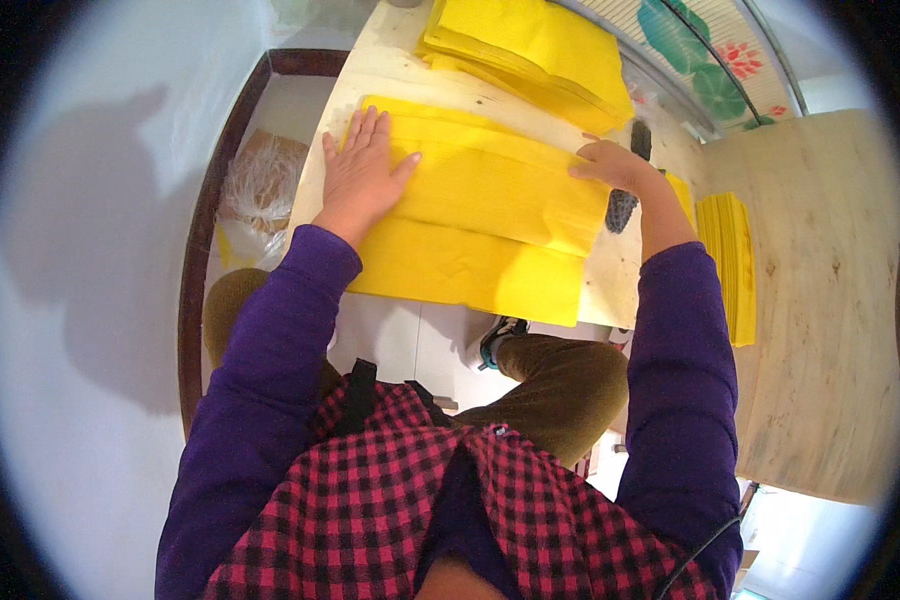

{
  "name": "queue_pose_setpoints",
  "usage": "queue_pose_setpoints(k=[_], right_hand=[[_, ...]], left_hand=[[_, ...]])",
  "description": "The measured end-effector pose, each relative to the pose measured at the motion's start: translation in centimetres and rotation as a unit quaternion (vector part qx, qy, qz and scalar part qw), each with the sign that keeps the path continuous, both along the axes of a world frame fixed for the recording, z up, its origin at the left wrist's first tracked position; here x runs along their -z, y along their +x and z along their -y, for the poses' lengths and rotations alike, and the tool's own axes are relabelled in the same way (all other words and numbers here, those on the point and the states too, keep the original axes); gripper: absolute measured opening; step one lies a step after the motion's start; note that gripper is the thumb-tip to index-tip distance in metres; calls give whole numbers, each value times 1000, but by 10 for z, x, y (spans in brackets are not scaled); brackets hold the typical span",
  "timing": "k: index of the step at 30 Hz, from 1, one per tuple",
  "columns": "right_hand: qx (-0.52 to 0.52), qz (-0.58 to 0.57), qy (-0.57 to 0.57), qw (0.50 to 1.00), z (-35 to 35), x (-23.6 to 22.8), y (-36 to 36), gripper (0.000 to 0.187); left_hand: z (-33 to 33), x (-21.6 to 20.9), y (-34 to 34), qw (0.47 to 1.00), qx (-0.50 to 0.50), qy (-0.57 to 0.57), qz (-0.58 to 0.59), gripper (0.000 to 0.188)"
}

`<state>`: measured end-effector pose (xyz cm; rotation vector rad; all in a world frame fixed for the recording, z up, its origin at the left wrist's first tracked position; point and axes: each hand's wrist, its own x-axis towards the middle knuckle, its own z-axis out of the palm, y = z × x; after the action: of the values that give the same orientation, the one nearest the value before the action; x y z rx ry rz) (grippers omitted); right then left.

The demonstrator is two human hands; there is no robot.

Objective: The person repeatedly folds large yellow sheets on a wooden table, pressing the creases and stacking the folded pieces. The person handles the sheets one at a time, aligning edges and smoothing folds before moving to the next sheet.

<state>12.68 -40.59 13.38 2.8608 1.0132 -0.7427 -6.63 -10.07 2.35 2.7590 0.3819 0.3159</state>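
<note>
The yellow sheets lie overlapped on the wooden surface. At ten o'clock the left hand presses flat, fingers spread. At two o'clock the right hand grips a dark tool. Firm pressure should stop slipping. Farther, a yellow stack waits.

Scene bright on my feed, daylight-like, even. Light from right and behind: I see large soft shadow of person on white wall at left. Yellow sheets saturated, slightly overexposed, little surface detail. Mild glare on pale wooden table. Heavy fisheye: table edges bow, black vignette rings frame, blue-white haze along rim. Centre acceptably sharp; checked apron at bottom soft; periphery smeared. No motion blur I can detect.
</note>
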Motion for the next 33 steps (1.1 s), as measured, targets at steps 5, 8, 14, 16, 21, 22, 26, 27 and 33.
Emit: queue_pose_setpoints(k=[5,8,14,16,21,22,26,27,33], right_hand=[[106,-78,53,990,7,-44,-29,35],[136,-55,67,987,21,-53,-53,30],[193,-65,171,964,72,-51,-112,27],[229,-72,191,952,87,-52,-135,27],[272,-56,250,927,125,-65,-200,23],[277,-58,271,920,133,-67,-213,22],[290,-35,284,913,168,-71,-258,20],[293,-36,308,905,178,-71,-270,20],[357,-19,381,853,229,-64,-331,18]], left_hand=[[-2,-9,-10,980,49,-65,182,55],[7,-22,-29,933,108,-195,284,35],[82,-30,-112,686,179,-704,-39,32],[113,-27,-130,542,153,-805,-186,45],[170,-27,-132,330,90,-911,-228,62],[180,-27,-130,316,80,-923,-205,63],[205,-28,-121,245,42,-963,-109,52],[213,-27,-120,244,29,-966,-85,50],[239,-39,-106,272,15,-956,-107,42]])
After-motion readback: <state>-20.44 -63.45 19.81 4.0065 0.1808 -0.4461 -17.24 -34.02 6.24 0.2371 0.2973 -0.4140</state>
